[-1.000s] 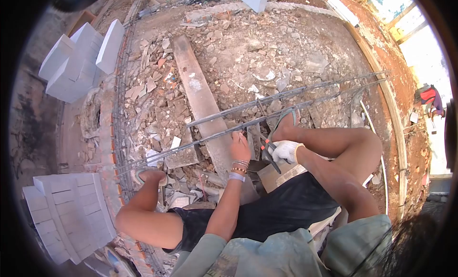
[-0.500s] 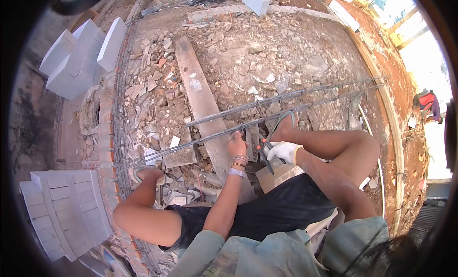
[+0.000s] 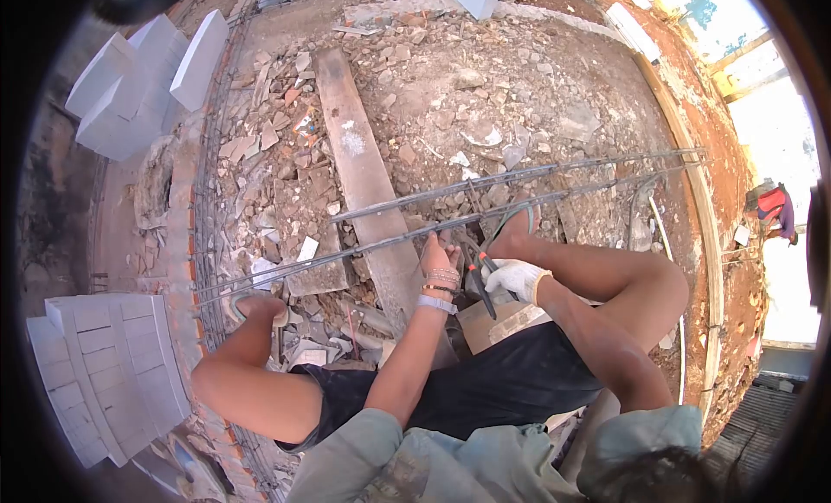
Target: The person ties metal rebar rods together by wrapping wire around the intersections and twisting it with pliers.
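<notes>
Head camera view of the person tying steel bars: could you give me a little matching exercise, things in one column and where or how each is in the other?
Things:
1. right hand
2. left hand
3. wooden plank
4. white blocks

States:
A. bare, with bracelets at the wrist, on the steel bars
B. stacked at upper left
C. in a white glove, holding pliers
D. lying on the rubble, under the bars

Pairs: 1-C, 2-A, 3-D, 4-B

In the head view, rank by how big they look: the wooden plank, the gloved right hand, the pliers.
1. Wooden plank, largest.
2. and 3. Right hand and pliers: look alike, left unranked.
</notes>
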The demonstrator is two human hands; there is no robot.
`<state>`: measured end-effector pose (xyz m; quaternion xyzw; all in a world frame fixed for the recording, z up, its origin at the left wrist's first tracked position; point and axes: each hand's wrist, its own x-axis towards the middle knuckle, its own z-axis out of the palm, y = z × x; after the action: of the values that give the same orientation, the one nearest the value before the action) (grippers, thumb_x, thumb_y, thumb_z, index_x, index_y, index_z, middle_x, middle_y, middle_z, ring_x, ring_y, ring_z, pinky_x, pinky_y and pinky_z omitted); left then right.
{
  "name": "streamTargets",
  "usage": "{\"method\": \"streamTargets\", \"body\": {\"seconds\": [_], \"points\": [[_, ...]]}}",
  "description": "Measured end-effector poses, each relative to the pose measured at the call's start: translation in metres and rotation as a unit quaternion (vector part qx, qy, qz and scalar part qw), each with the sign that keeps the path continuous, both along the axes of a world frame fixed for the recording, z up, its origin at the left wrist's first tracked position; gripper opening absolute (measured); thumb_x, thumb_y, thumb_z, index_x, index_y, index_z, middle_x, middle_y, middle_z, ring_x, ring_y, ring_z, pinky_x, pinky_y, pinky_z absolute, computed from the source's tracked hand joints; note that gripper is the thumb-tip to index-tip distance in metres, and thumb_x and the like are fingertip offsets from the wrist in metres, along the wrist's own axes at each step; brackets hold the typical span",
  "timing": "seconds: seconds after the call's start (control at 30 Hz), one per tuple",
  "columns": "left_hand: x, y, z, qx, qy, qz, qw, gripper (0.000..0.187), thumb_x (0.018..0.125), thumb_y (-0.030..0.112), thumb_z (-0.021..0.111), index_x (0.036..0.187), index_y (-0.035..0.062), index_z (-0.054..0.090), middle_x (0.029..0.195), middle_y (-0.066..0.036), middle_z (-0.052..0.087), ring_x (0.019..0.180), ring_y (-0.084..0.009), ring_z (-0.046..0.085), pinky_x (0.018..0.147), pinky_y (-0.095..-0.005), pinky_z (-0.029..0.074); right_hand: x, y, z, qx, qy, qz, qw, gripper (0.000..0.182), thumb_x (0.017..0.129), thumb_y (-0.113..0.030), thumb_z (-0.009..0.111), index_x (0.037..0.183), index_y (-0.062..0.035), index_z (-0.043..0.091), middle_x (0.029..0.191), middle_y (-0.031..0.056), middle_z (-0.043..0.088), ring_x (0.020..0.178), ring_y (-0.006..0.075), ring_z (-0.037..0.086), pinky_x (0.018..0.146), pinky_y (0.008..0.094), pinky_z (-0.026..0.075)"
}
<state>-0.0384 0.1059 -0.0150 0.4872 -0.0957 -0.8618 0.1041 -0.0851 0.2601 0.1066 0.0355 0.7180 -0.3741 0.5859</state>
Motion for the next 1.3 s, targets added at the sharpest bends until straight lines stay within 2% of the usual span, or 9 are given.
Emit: {"method": "streamTargets", "body": {"seconds": [0.17,0.27,0.37,0.47,0.57,0.77,0.9,1.1,1.3], "points": [[-0.006,-0.002,0.005,-0.035,-0.08,-0.054,0.995,0.023,0.098,0.033,0.062,0.106,0.0112,0.063,0.098,-0.001,0.072,0.055,-0.0082,0.053,0.053,-0.0255,0.054,0.0,-0.005,0.012,-0.018,-0.05,-0.063,0.997,0.019,0.073,-0.004,0.064,0.091,-0.0076,0.059,0.081,0.0044,0.059,0.065,0.0172,0.056,0.057,0.0323,0.044],[-0.003,0.003,0.017,-0.076,-0.049,-0.025,0.996,0.024,0.095,0.033,0.066,0.103,0.0098,0.064,0.081,-0.002,0.069,0.05,-0.0084,0.051,0.05,-0.0242,0.052,-0.002,-0.004,0.012,-0.003,-0.017,-0.016,1.0,0.021,0.073,-0.001,0.063,0.092,-0.0078,0.058,0.081,0.0052,0.06,0.064,0.0177,0.056,0.056,0.032,0.044],[-0.003,0.005,-0.002,-0.099,-0.036,-0.097,0.99,0.025,0.095,0.033,0.068,0.103,0.0091,0.065,0.077,-0.001,0.067,0.049,-0.0078,0.051,0.05,-0.0234,0.051,-0.004,0.003,0.0,-0.027,-0.037,-0.02,0.999,0.015,0.076,-0.002,0.062,0.086,-0.0114,0.055,0.077,0.0013,0.057,0.066,0.0166,0.053,0.06,0.0302,0.044],[-0.006,0.011,-0.001,-0.093,0.01,-0.05,0.994,0.026,0.095,0.032,0.068,0.104,0.0082,0.065,0.072,-0.001,0.065,0.047,-0.009,0.052,0.049,-0.0235,0.051,0.004,-0.002,0.009,-0.035,-0.065,-0.092,0.993,0.018,0.075,-0.002,0.061,0.089,-0.0107,0.055,0.08,0.0029,0.059,0.068,0.0168,0.054,0.061,0.03,0.044],[-0.005,0.012,-0.005,-0.105,-0.016,-0.081,0.991,0.026,0.096,0.031,0.065,0.106,0.0073,0.065,0.076,-0.002,0.068,0.048,-0.0108,0.054,0.05,-0.0245,0.052,0.005,0.0,0.008,-0.048,-0.059,-0.101,0.992,0.02,0.073,0.0,0.061,0.091,-0.0099,0.055,0.083,0.0037,0.059,0.067,0.0164,0.053,0.062,0.0293,0.044],[0.004,0.007,0.012,-0.085,-0.101,-0.067,0.989,0.035,0.099,0.035,0.06,0.114,0.0047,0.065,0.099,-0.006,0.069,0.06,-0.0132,0.061,0.053,-0.0263,0.054,0.003,-0.005,0.031,0.028,0.031,0.069,0.997,0.021,0.073,-0.008,0.062,0.093,-0.012,0.057,0.079,0.0012,0.056,0.064,0.0133,0.049,0.053,0.0295,0.038],[0.01,0.005,0.003,-0.186,-0.06,-0.062,0.979,0.04,0.098,0.034,0.058,0.121,0.0017,0.064,0.1,-0.007,0.07,0.055,-0.0134,0.06,0.051,-0.0277,0.053,0.009,-0.014,0.044,0.016,0.062,0.059,0.996,0.022,0.069,-0.005,0.062,0.089,-0.01,0.056,0.073,0.0014,0.05,0.058,0.0139,0.046,0.048,0.0314,0.034],[0.008,0.001,0.002,-0.322,-0.073,-0.195,0.923,0.038,0.097,0.035,0.06,0.104,0.0002,0.072,0.088,-0.006,0.072,0.052,-0.0105,0.057,0.049,-0.026,0.049,0.005,0.001,0.013,0.019,0.092,0.078,0.993,0.023,0.068,-0.005,0.063,0.09,-0.0083,0.056,0.074,0.0033,0.053,0.063,0.0166,0.05,0.054,0.0343,0.04],[0.01,0.008,0.009,-0.249,-0.087,-0.125,0.956,0.032,0.093,0.036,0.066,0.098,0.0051,0.074,0.088,-0.002,0.073,0.057,-0.0086,0.059,0.047,-0.0257,0.044,0.006,-0.003,0.027,0.035,0.118,0.13,0.984,0.023,0.07,-0.008,0.064,0.092,-0.0128,0.056,0.072,-0.0001,0.051,0.061,0.0137,0.048,0.051,0.0328,0.037]]}}
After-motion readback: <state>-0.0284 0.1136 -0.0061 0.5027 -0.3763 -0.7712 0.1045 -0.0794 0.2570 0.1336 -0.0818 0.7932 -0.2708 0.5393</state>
